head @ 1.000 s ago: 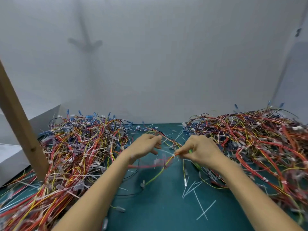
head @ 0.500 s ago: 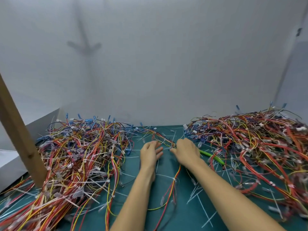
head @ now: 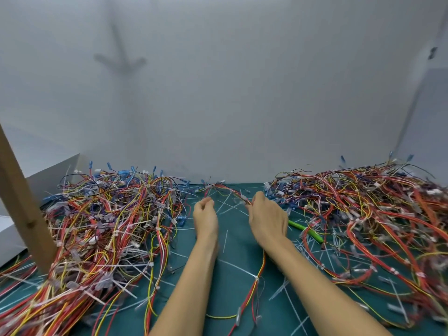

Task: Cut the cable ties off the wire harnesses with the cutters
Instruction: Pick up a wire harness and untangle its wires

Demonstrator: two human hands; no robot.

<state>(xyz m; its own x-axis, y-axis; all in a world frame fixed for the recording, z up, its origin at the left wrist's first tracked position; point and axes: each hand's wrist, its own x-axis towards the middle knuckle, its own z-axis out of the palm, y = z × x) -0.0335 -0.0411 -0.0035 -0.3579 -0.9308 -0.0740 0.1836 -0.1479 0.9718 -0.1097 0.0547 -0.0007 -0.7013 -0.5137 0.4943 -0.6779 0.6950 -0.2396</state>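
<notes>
My right hand [head: 268, 219] grips the green-handled cutters [head: 306, 231], whose handle sticks out to the right from under the palm. Its fingertips also touch a red, yellow and orange wire harness [head: 238, 194]. This harness runs from the far edge of the mat, under the hand, and back toward me past a white cable tie [head: 257, 278]. My left hand [head: 205, 219] hovers just left of it, fingers loosely curled, with nothing visible in them. The cutter jaws are hidden.
Big tangled piles of tied harnesses lie at the left [head: 109, 226] and right [head: 368, 214] on the green mat [head: 232, 299]. Cut white tie scraps [head: 291, 309] litter the mat. A wooden post [head: 21, 214] leans at the far left. A white wall stands behind.
Both hands moved forward, away from me, then spread slightly apart. My left hand let go of the harness and curled its fingers. The harness now stretches toward the far edge.
</notes>
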